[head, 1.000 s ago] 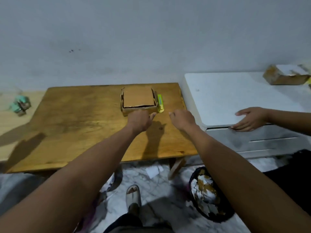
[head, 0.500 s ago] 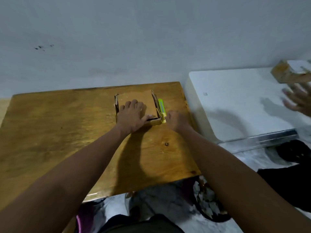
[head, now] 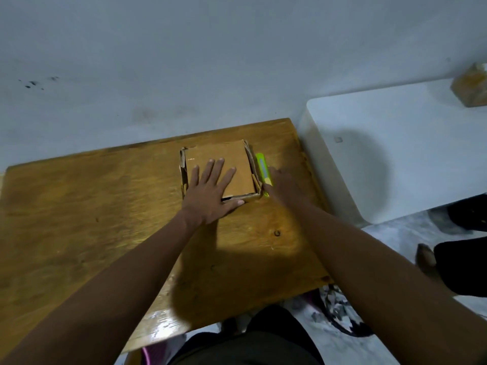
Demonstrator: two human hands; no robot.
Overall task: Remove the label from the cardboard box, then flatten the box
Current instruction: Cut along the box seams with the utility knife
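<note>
A small brown cardboard box lies low on the wooden table near its far right corner. No label shows on its top face. My left hand rests flat on the box top, fingers spread, thumb along the near edge. A lime-green utility knife lies against the box's right side. My right hand covers the knife's near end; its fingers are blurred, so the grip is unclear.
A white cabinet adjoins the table on the right, with another taped cardboard box at its far corner. A bin of paper scraps sits on the floor below the table's right edge. Someone's dark-clothed legs stand at right.
My left hand slid from the box's near edge onto its top and flattened out. My right hand reached to the green knife. The other person's hand left the white cabinet.
</note>
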